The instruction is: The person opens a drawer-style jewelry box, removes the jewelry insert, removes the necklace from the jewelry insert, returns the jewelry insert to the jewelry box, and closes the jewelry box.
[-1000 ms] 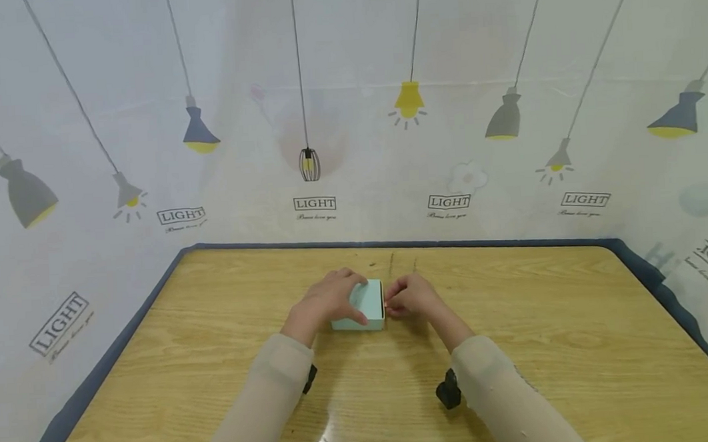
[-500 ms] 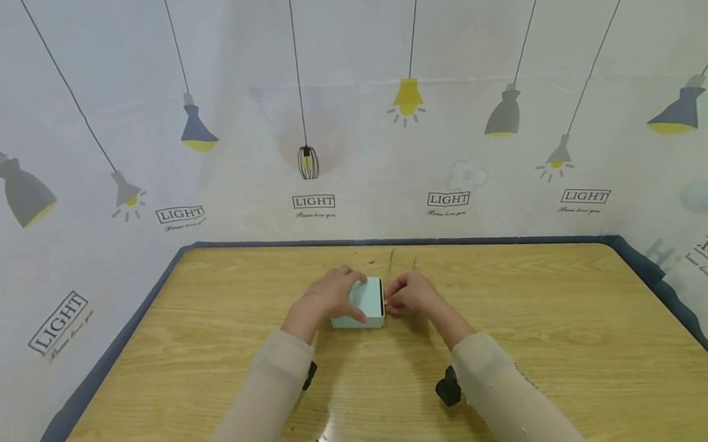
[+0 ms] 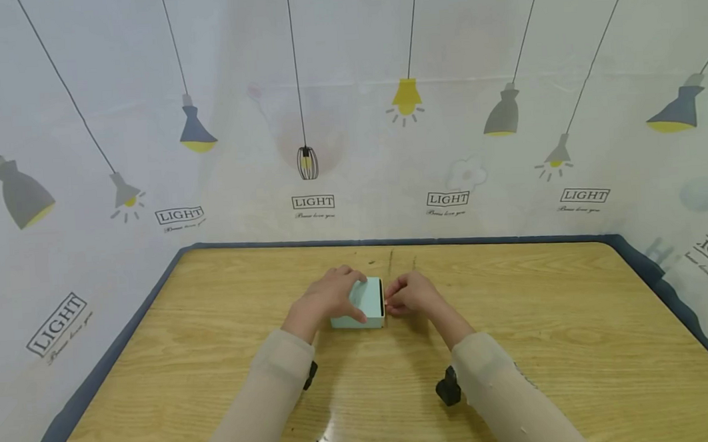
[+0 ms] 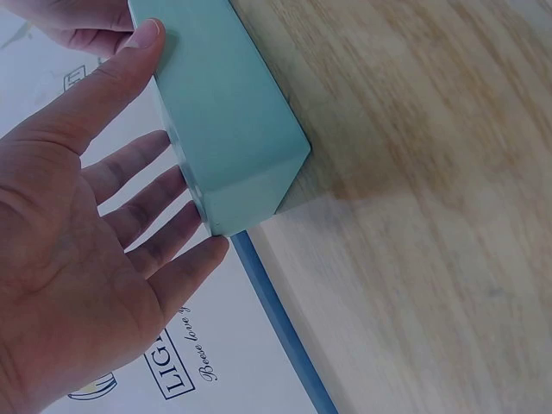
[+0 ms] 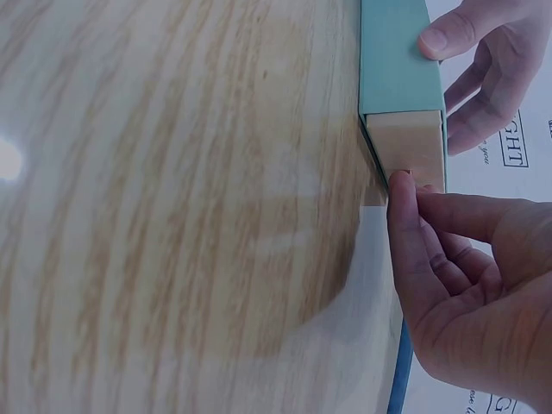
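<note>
Left hand [image 3: 325, 299], teal box [image 3: 370, 300], right hand [image 3: 414, 294]

Left hand: centre of the head frame, thumb and spread fingers gripping the teal box from opposite sides.
Teal box: centre of the head frame, flat on the wood-grain table [image 3: 176, 390]; pale inner drawer [image 5: 405, 142] showing at its end, upper right of the right-wrist frame.
Right hand: just right of centre, thumb and forefinger pinching a small orange tab [image 5: 409, 172] at the drawer.

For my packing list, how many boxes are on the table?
1: the pale green box, on the table, held by the left hand, the right hand at one end; its inside is hidden.
</note>
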Tool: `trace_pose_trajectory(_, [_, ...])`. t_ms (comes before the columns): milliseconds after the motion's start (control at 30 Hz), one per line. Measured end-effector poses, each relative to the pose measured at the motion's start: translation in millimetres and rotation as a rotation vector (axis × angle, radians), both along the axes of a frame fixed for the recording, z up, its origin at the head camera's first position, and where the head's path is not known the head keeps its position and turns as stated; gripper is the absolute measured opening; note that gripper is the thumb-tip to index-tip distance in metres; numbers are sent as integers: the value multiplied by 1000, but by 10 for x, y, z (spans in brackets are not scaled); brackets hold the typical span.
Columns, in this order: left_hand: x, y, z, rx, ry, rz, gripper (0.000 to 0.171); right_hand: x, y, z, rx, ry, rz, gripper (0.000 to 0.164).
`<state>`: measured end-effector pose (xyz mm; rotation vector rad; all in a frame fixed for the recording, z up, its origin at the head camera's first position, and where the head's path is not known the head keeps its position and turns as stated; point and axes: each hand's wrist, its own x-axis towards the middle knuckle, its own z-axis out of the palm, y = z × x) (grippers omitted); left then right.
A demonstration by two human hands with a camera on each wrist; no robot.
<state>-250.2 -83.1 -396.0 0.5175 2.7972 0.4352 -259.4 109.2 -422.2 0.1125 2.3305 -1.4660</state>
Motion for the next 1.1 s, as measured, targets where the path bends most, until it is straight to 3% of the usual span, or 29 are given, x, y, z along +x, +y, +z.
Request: trace_pose_trajectory(1100, [14, -5, 11, 5, -10, 4, 79, -6, 37, -10, -41, -8, -12, 7])
